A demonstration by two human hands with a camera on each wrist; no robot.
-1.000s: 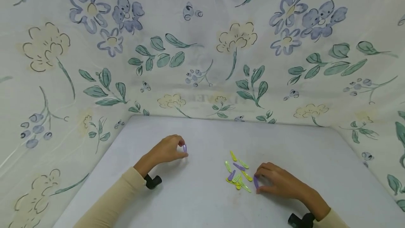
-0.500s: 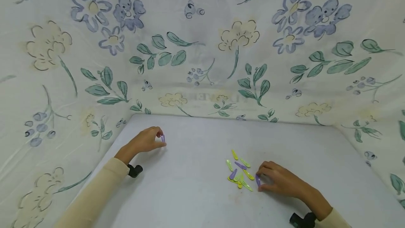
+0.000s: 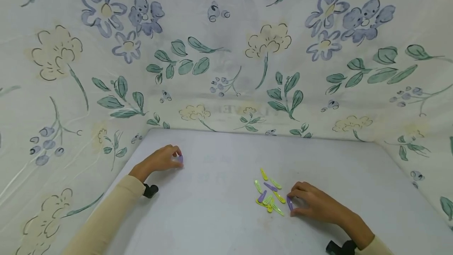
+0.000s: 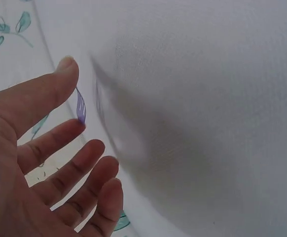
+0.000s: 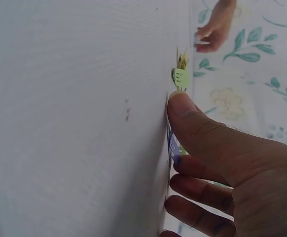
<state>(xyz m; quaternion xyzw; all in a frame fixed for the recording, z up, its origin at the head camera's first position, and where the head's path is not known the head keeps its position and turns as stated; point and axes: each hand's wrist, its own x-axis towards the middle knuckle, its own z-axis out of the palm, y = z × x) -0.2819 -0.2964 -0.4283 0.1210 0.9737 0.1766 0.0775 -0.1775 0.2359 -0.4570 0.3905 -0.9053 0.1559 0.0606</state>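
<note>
Between thumb and index fingertip, my left hand (image 3: 161,158) pinches a purple snap hair clip (image 4: 81,106) by its two ends, close over the far left of the white table. My right hand (image 3: 313,203) pinches another purple hair clip (image 3: 290,203) the same way, just right of the pile. That pile holds several snap clips: yellow ones such as this yellow clip (image 3: 279,197), light green ones like this green clip (image 3: 278,209), and purple ones, one purple clip (image 3: 270,186) lying near the top. In the right wrist view my thumb partly covers the held purple clip.
The white tabletop (image 3: 212,215) meets a floral-patterned sheet (image 3: 226,58) hung along its back and sides. Small black wrist cameras sit at both wrists, the left camera (image 3: 150,191) and the right camera (image 3: 340,247).
My left hand has moved left and slightly away across the table with its purple clip, then stayed nearly still over the last half second. My right hand keeps its clip beside the pile.
</note>
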